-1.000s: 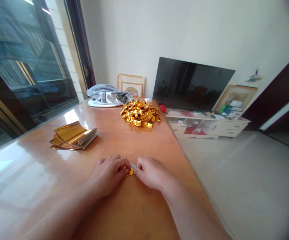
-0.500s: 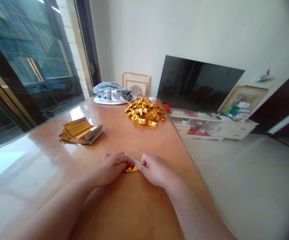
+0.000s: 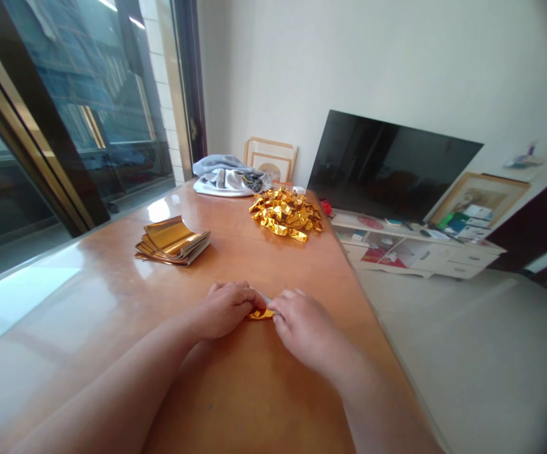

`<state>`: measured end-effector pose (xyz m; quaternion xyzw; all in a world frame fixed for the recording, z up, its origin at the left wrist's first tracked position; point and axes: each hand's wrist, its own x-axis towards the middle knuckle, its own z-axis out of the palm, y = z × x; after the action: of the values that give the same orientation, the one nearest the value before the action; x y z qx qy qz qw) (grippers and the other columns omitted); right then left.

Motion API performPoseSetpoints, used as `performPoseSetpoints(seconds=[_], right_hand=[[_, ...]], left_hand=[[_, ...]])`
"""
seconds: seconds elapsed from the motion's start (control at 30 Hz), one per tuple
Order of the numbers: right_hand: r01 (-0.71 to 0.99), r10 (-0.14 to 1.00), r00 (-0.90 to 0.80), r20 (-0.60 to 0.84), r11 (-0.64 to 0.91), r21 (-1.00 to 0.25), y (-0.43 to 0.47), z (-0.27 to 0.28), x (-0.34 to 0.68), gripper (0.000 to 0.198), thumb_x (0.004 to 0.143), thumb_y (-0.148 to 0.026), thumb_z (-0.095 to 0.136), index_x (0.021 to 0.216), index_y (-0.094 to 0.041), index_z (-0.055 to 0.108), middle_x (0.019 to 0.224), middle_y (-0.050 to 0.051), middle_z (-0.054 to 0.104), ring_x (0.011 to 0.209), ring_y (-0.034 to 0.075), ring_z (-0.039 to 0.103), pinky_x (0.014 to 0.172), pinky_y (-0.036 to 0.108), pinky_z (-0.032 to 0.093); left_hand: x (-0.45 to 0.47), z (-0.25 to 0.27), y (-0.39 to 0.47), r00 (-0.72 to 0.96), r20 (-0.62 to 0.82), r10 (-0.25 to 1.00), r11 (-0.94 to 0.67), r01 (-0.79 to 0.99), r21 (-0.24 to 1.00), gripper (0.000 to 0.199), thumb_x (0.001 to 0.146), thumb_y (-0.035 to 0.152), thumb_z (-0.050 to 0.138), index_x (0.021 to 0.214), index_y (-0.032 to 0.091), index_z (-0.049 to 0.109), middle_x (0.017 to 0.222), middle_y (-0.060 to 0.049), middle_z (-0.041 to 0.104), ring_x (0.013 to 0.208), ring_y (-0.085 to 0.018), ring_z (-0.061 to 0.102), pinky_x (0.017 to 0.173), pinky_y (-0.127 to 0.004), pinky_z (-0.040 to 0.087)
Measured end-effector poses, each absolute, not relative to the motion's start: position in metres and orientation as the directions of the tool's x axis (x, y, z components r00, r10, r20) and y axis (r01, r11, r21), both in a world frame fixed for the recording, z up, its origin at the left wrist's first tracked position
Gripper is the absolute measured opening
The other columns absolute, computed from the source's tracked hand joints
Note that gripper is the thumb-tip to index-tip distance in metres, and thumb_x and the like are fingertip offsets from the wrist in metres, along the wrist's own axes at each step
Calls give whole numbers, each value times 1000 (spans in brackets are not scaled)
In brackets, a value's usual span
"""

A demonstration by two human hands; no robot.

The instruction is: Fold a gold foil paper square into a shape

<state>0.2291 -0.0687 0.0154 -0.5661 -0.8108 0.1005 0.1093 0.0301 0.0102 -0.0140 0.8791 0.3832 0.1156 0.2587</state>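
Observation:
Low over the wooden table (image 3: 245, 384), a partly folded sheet of gold foil paper (image 3: 261, 314) lies between my two hands, its pale underside showing along the far edge. My left hand (image 3: 230, 308) is closed on the paper's left part, fingers curled over it. At the right end, my right hand (image 3: 302, 321) pinches the paper between thumb and fingers. Much of the sheet is hidden under the fingers. Farther off, a heap of folded gold paper pieces (image 3: 287, 213) sits near the table's right edge. A stack of flat gold paper sheets (image 3: 172, 241) lies to the left.
Bundled light-blue and white cloth (image 3: 229, 176) lies at the table's far end. Picture frames (image 3: 273, 157) lean against the wall behind it. A television (image 3: 391, 167) stands over a white cabinet (image 3: 429, 255) beyond the table's right edge. Glass doors (image 3: 89, 107) are at the left.
The view has swung slightly left, so things appear farther right. The right hand's fingers have moved over the paper's far edge, and less of the pale underside shows.

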Motion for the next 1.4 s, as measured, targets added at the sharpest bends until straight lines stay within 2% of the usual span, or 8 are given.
performPoseSetpoints(seconds=[0.1, 0.2, 0.3, 0.5, 0.73, 1.0, 1.23, 1.4], right_hand=[[876, 918, -395, 39, 389, -286, -80, 19, 221, 32, 98, -17, 42, 115, -23, 69, 107, 7, 69, 102, 19, 59, 91, 28, 41], [880, 912, -410, -3, 395, -263, -85, 17, 214, 36, 98, -14, 40, 117, -20, 69, 112, 9, 69, 103, 20, 59, 93, 28, 43], [887, 906, -423, -1, 414, -205, -86, 13, 208, 37, 95, -12, 41, 117, -17, 71, 117, 11, 67, 104, 22, 59, 94, 30, 44], [891, 894, -447, -25, 443, -98, -86, 12, 199, 43, 89, -11, 46, 127, -13, 67, 119, 16, 67, 106, 26, 59, 93, 32, 46], [884, 898, -439, 6, 434, -174, -88, 15, 211, 38, 97, -20, 41, 124, -22, 67, 117, 11, 66, 106, 23, 60, 94, 34, 45], [908, 912, -409, -24, 405, -108, -87, 17, 203, 37, 96, -19, 41, 120, -23, 70, 122, 12, 64, 107, 26, 58, 91, 36, 46], [896, 903, -427, -40, 417, -155, -86, 18, 211, 37, 96, -21, 42, 123, -26, 67, 116, 10, 65, 106, 24, 58, 92, 35, 44], [899, 905, -423, -35, 415, -142, -88, 17, 208, 39, 93, -19, 45, 124, -28, 66, 119, 10, 63, 109, 25, 57, 92, 35, 44]], left_hand=[[29, -14, 9, 681, 9, 732, -576, 612, 542, 33, 96, 28, 43, 103, 36, 75, 106, 5, 74, 104, -19, 64, 100, -32, 37], [29, -15, 8, 673, 9, 740, -573, 623, 532, 32, 95, 29, 45, 103, 35, 75, 105, 3, 75, 103, -19, 64, 100, -33, 37], [29, -15, 8, 668, 11, 744, -572, 629, 526, 31, 95, 29, 45, 103, 34, 75, 104, 3, 74, 104, -19, 64, 98, -33, 37], [30, -15, 7, 668, 20, 743, -579, 629, 519, 31, 94, 29, 48, 105, 36, 75, 105, 3, 74, 105, -20, 63, 98, -33, 37], [29, -18, 8, 672, 28, 740, -581, 617, 531, 30, 95, 31, 48, 104, 36, 76, 105, 3, 73, 105, -19, 63, 98, -32, 36], [29, -17, 6, 662, 27, 749, -574, 628, 525, 29, 95, 31, 48, 105, 36, 75, 106, 2, 73, 105, -20, 63, 101, -35, 34], [29, -17, 7, 665, 12, 746, -568, 627, 533, 30, 95, 31, 47, 106, 36, 75, 107, 2, 73, 106, -20, 63, 101, -36, 34], [29, -14, 5, 669, 3, 744, -567, 628, 532, 31, 95, 29, 47, 106, 36, 75, 108, 2, 73, 108, -20, 62, 101, -37, 33]])
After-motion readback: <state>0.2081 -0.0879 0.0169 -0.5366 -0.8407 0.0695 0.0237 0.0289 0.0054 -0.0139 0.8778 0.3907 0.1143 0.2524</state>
